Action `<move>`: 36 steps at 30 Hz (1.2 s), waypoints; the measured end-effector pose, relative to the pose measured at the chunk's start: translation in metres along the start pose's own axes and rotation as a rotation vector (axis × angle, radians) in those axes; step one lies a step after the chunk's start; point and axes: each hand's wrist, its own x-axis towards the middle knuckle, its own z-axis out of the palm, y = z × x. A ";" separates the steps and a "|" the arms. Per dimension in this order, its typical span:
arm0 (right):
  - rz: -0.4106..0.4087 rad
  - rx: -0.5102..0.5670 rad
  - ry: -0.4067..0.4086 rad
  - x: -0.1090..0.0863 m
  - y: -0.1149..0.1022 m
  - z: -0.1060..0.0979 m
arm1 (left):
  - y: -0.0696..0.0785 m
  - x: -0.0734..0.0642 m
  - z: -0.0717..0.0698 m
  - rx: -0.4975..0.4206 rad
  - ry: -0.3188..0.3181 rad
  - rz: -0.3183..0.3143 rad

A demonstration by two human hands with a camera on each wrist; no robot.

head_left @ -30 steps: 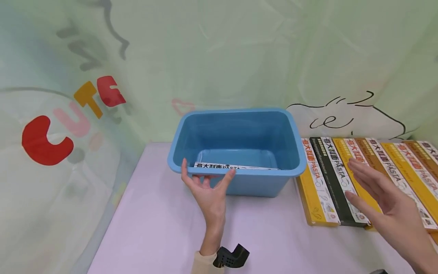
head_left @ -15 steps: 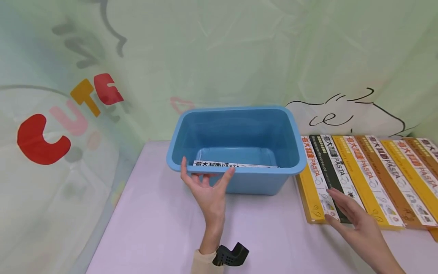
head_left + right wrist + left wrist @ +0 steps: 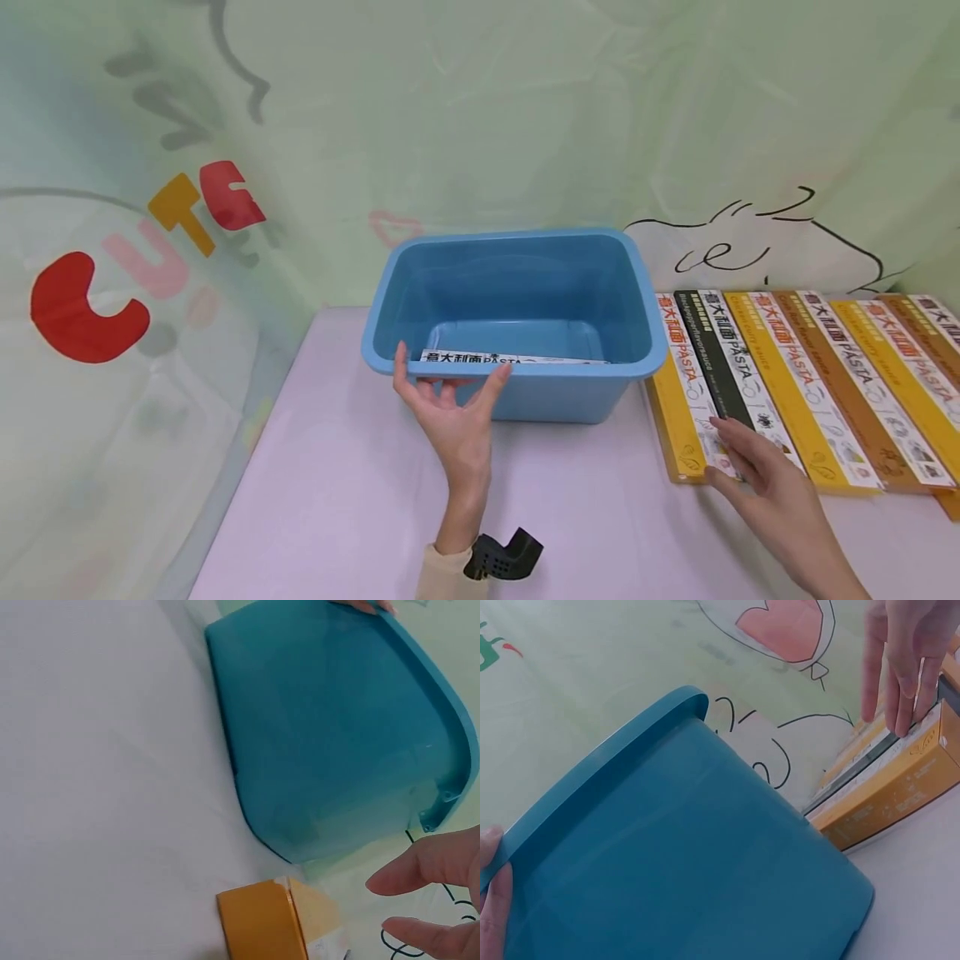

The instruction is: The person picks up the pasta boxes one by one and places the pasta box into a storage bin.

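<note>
A blue plastic bin (image 3: pixel 570 396) stands on the table, and my left hand (image 3: pixel 457 429) grips its front rim. In the left wrist view a finger and thumb of that hand pinch the rim. Inside the bin, along the front wall, lies a pasta box (image 3: pixel 480 357), mostly hidden by the rim. My right hand (image 3: pixel 776 500) hovers over the near end of the yellow pasta box (image 3: pixel 681 450) and the black pasta box (image 3: pixel 712 367), thumb and fingers apart. In the right wrist view its fingers (image 3: pixel 424 866) hold nothing; contact with the boxes is not visible.
More pasta boxes, yellow and brown (image 3: pixel 888 417), lie side by side to the right on the white tabletop (image 3: pixel 337 483). A green printed curtain (image 3: pixel 465 125) hangs behind the bin and down the left side. A black band (image 3: pixel 502 558) circles the left wrist.
My right hand has moved left and lower, from above the middle boxes to the near ends of the leftmost ones. The left hand keeps its grip on the bin.
</note>
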 end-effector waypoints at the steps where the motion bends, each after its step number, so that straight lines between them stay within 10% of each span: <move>1: 0.029 0.011 -0.014 0.001 -0.002 -0.001 | 0.000 0.000 0.000 -0.001 0.000 0.001; 17: 0.165 0.213 -0.007 -0.006 -0.008 0.008 | -0.001 0.000 -0.001 -0.006 0.000 0.011; 36: 0.090 -0.041 0.030 0.015 -0.006 0.039 | -0.002 -0.001 -0.001 -0.015 -0.005 0.015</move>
